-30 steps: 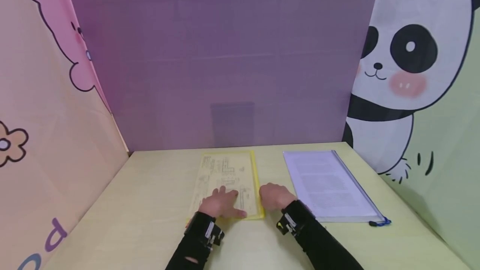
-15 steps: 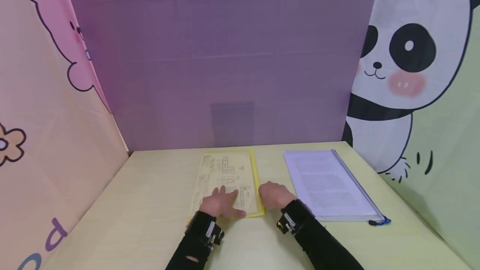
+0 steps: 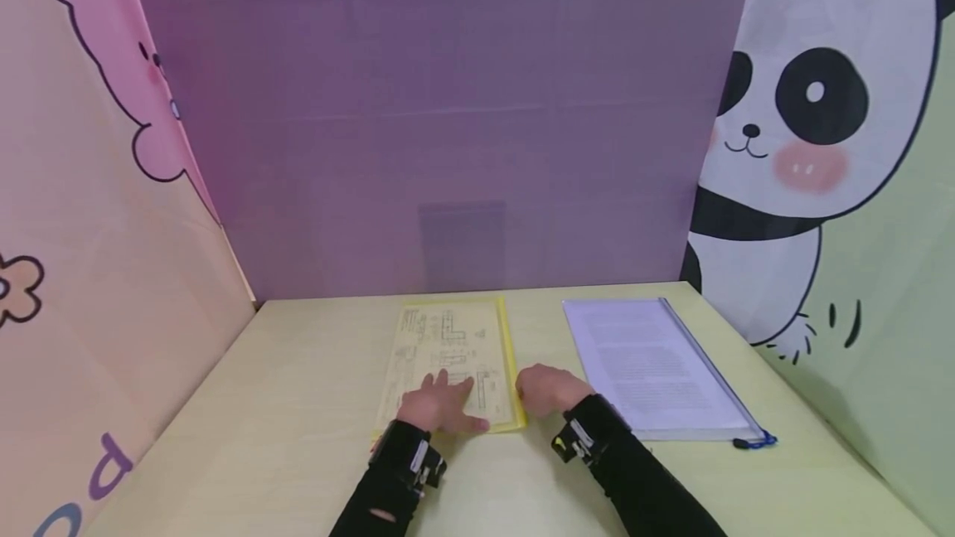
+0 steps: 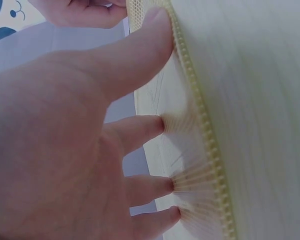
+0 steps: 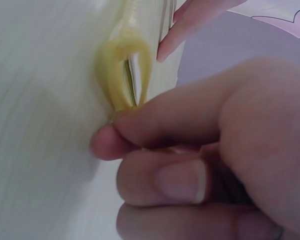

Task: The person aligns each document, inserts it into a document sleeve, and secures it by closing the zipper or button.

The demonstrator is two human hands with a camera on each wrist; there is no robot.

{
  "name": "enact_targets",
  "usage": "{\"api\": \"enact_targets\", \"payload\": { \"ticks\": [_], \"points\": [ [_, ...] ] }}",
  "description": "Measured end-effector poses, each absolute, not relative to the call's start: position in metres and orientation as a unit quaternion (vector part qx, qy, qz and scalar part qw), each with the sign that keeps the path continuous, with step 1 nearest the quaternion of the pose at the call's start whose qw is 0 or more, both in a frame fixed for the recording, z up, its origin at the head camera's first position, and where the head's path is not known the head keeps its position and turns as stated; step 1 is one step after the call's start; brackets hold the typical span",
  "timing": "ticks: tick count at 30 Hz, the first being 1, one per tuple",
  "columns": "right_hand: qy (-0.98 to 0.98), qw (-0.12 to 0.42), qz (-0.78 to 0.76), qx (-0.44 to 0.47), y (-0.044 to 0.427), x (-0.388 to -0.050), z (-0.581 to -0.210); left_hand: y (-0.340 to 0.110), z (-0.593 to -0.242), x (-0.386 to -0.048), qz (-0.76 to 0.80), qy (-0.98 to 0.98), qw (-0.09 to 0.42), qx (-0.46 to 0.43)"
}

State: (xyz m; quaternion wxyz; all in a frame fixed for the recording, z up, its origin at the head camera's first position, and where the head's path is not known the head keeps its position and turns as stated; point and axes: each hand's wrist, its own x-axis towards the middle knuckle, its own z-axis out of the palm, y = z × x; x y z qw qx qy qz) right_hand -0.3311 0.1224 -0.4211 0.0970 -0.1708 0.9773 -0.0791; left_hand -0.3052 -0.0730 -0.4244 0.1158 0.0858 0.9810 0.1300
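Observation:
A yellow-edged zip document pouch [image 3: 443,342] with printed drawings visible through its cover lies flat on the table. My left hand [image 3: 443,404] rests on its lower part with spread fingers. The left wrist view shows those fingertips pressing the mesh beside the ribbed edge [image 4: 202,112], the thumb near the corner. At the pouch's right edge, my right hand [image 3: 550,390] has curled fingers. Up close, its thumb and index finger pinch the yellow edge [image 5: 110,70], where a gap shows something pale and dark inside. Whether a zip pull is between these fingers is hidden.
To the right lies a pale purple zip pouch [image 3: 664,371] holding printed pages, with a dark blue cord [image 3: 757,442] at its near corner. A purple panel [image 3: 462,123] stands along the table's [image 3: 298,404] back edge. Printed side walls flank it.
Both hands stay almost where they were. The right wrist has shifted very slightly to the right; the pouches look unmoved.

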Motion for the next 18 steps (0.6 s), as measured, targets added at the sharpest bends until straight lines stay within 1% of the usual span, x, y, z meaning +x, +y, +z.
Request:
{"api": "enact_targets", "payload": {
  "ticks": [13,18],
  "points": [
    [0.973,0.123,-0.049,-0.188,0.121,-0.323,-0.417,-0.074,-0.423,-0.305,0.132,0.981,0.118,0.08],
    [0.973,0.125,-0.049,-0.187,0.12,-0.321,-0.416,-0.075,-0.423,-0.304,0.133,0.981,0.116,0.085]
  ]
}}
